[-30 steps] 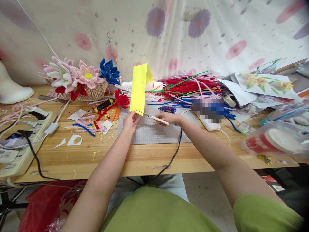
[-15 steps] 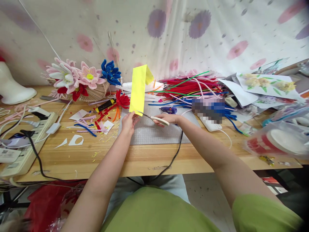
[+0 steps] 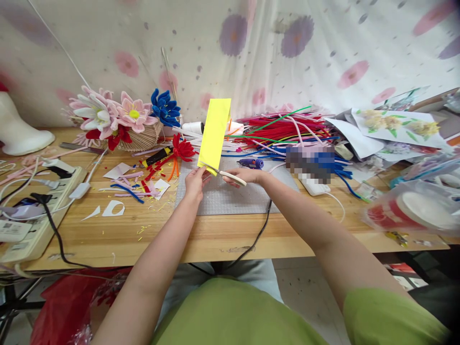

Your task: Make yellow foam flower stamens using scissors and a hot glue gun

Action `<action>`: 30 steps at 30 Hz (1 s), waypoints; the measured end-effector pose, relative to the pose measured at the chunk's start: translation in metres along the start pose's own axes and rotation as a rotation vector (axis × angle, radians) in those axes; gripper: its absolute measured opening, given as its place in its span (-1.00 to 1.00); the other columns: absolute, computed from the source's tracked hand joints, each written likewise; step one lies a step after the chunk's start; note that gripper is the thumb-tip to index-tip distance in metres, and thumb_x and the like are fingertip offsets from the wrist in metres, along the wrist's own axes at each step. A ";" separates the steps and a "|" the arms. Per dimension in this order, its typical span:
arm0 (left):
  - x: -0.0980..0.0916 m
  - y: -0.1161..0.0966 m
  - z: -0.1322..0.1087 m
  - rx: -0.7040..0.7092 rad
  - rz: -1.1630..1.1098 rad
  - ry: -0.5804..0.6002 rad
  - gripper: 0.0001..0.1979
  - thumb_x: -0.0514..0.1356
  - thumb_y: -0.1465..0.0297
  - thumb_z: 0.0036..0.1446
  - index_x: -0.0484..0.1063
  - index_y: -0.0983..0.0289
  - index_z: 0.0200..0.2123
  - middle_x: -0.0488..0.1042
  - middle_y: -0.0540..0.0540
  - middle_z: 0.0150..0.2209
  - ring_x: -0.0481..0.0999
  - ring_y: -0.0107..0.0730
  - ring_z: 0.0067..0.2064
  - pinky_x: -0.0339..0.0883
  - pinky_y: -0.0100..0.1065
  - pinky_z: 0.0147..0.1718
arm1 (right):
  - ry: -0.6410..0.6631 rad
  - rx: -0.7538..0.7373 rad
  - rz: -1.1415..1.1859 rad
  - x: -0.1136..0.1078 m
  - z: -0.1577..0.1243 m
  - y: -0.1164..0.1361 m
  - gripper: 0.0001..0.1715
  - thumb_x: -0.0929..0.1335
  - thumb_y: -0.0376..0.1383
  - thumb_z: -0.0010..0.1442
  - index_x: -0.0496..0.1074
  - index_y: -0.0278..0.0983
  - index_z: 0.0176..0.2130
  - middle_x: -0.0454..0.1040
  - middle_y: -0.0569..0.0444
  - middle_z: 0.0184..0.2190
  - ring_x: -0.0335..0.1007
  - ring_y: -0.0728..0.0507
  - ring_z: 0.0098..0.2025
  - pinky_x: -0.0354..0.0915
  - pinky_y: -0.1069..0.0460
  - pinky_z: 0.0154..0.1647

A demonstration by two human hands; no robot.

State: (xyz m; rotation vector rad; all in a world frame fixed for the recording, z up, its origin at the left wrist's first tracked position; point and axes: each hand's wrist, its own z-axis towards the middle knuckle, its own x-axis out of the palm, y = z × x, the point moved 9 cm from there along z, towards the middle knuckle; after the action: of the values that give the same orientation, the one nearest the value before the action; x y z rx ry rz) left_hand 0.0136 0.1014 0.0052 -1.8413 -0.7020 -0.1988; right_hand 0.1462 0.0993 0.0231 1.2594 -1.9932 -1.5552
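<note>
A strip of bright yellow paper or thin felt [image 3: 214,134] stands up above the grey cutting mat [image 3: 244,199]. Its lower left corner is pinched in my left hand [image 3: 196,183]. My right hand [image 3: 246,176] grips a pair of scissors [image 3: 232,178] with pale handles. The blades reach across the strip's lower edge, close to my left fingertips. Just beyond my right hand lies a purple glue gun [image 3: 251,164]. A red fuzzy flower [image 3: 182,147] rests to the left of the strip.
Pipe cleaners [image 3: 283,127] in many colours are heaped behind the mat. Fuzzy flowers [image 3: 134,113] stand back left, near a yellow-black utility knife [image 3: 157,156] and scraps. At far left is a power strip [image 3: 46,215]; at right, a bagged cup [image 3: 413,211]. A black cable [image 3: 264,225] crosses the front edge.
The yellow strip has swung to the right and its folded-over top no longer shows. The scissors and my right hand have shifted slightly left, with the blades further over the lower edge.
</note>
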 end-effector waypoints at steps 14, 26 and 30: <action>0.002 -0.006 0.005 0.021 0.007 0.007 -0.90 0.24 0.48 -0.11 0.33 0.32 -0.50 0.45 -0.03 -0.53 0.47 -0.51 -0.47 0.37 -0.34 -0.27 | -0.157 0.008 -0.023 -0.011 0.000 0.001 -0.41 0.37 0.15 -0.09 0.22 -0.30 -0.46 0.18 0.25 -0.64 0.08 0.13 -0.65 0.04 0.17 -0.65; 0.004 -0.012 0.006 0.038 0.013 0.013 -0.86 0.25 0.49 -0.17 0.29 0.31 -0.51 0.44 -0.02 -0.55 0.45 -0.49 -0.49 0.34 -0.36 -0.34 | -0.186 -0.005 -0.071 -0.012 0.002 0.003 -0.40 0.36 0.17 -0.09 0.24 -0.31 -0.47 0.20 0.25 -0.65 0.11 0.10 -0.66 0.08 0.14 -0.65; 0.001 -0.012 0.007 0.034 0.031 0.008 -0.83 0.26 0.48 -0.20 0.28 0.30 -0.52 0.44 -0.02 -0.55 0.48 -0.44 -0.45 0.35 -0.33 -0.32 | -0.138 -0.012 -0.024 -0.007 0.002 0.004 -0.43 0.36 0.15 -0.06 0.20 -0.29 -0.46 0.18 0.25 -0.65 0.12 0.10 -0.64 0.10 0.15 -0.64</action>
State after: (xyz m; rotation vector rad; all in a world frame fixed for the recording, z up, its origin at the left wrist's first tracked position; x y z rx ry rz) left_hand 0.0067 0.1112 0.0125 -1.8167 -0.6673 -0.1733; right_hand 0.1467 0.1062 0.0271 1.2053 -2.0552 -1.7046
